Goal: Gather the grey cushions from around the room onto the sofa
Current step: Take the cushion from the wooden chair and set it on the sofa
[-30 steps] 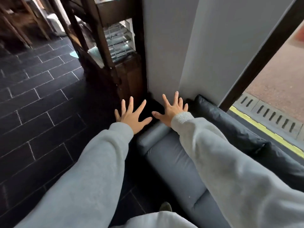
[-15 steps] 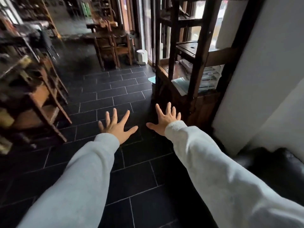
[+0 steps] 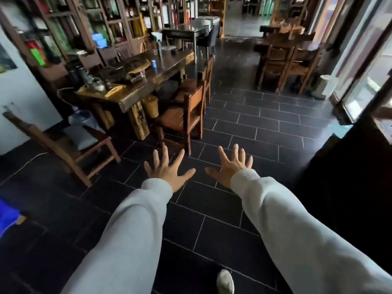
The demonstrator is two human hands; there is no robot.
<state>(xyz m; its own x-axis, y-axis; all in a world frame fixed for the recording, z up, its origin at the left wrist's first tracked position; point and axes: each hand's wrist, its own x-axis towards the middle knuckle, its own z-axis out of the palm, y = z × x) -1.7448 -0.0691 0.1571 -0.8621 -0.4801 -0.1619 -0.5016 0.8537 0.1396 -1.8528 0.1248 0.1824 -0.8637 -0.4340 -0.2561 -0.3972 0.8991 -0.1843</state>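
Observation:
Both my hands are stretched out in front of me over the dark tiled floor, fingers spread and holding nothing. My left hand and my right hand hover side by side in grey sleeves. A grey cushion lies on the seat of a wooden chair at the left, well beyond my left hand. The sofa is out of view.
A long wooden table loaded with tea ware stands ahead on the left, with wooden chairs pulled up beside it. More chairs and a table stand at the back right. Glass doors line the right side. Shelves fill the back left wall.
My view has swung left from the sofa corner and the shelf to the open room. Both hands stay spread and empty in front of me.

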